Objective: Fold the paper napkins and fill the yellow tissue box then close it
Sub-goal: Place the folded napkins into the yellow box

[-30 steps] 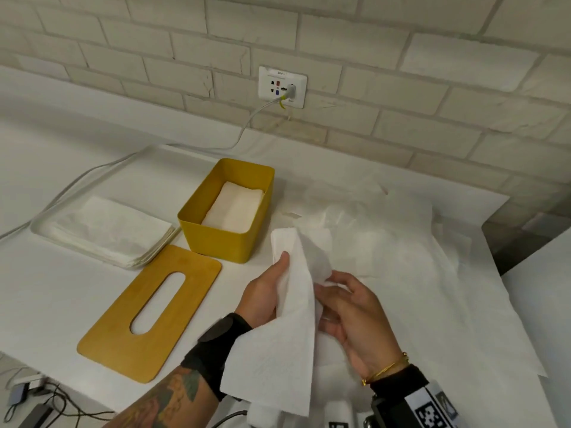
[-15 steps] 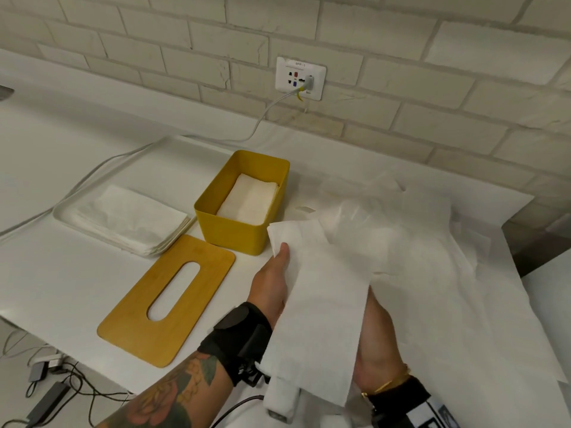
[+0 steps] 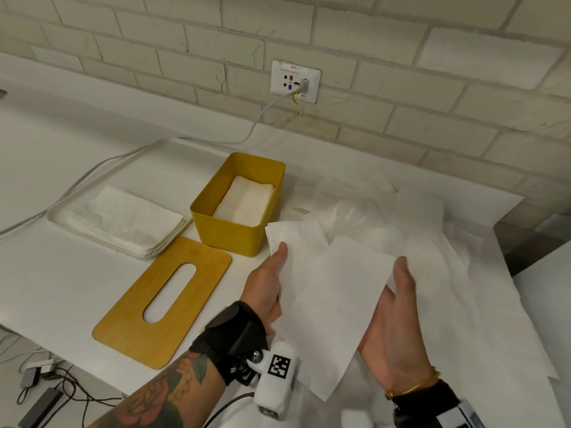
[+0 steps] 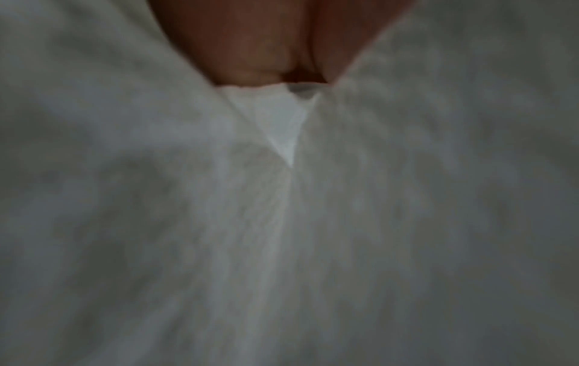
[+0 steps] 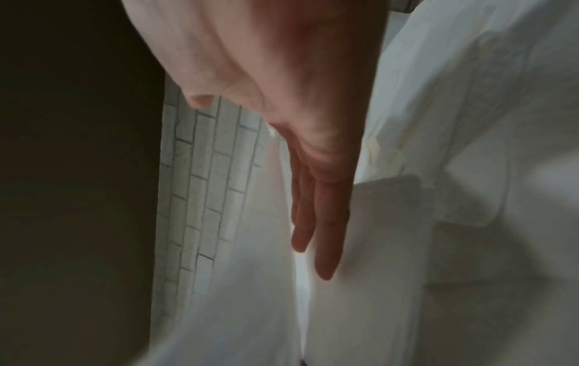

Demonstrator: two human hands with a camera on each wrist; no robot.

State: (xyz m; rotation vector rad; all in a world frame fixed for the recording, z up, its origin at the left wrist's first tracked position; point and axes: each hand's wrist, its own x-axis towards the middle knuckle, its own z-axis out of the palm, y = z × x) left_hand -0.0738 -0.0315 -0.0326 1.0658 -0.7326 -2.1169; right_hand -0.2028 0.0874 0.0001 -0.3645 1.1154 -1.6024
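since the earlier frame the napkin (image 3: 324,304) has gone from a narrow doubled strip hanging between the hands to a wider sheet, and the right hand (image 3: 392,316) has come from behind it out to its right edge.

napkin: held in the air above the front of the counter (image 3: 61,288), just right of the box (image 3: 228,233), not touching it. left hand (image 3: 265,288) pinches the upper left corner, thumb on top; its other fingers are hidden, and the left wrist view shows only paper. right hand lies flat, fingers (image 5: 326,235) straight and together, palm against the right edge; it grips nothing.

judgement, step in hand: squaring the sheet for a fold.
- bring edge to edge before creasing; match corners first, then run the flat right hand along the crease.
- keep the left pinch light; thin paper should tear or wrinkle if pulled.
- fold to the size of the napkins already in the box (image 3: 244,199), so it drops in flat.

box: open, yellow, mid-counter, partly filled. lid (image 3: 129,332) lies flat just in front of it, near the front edge, slot up. left of the box, a tray (image 3: 55,214) with a stack of napkins (image 3: 129,220). loose white sheets (image 3: 417,227) cover the right end. socket (image 3: 295,81) on the brick wall, cable (image 3: 256,125) running down to the back left.
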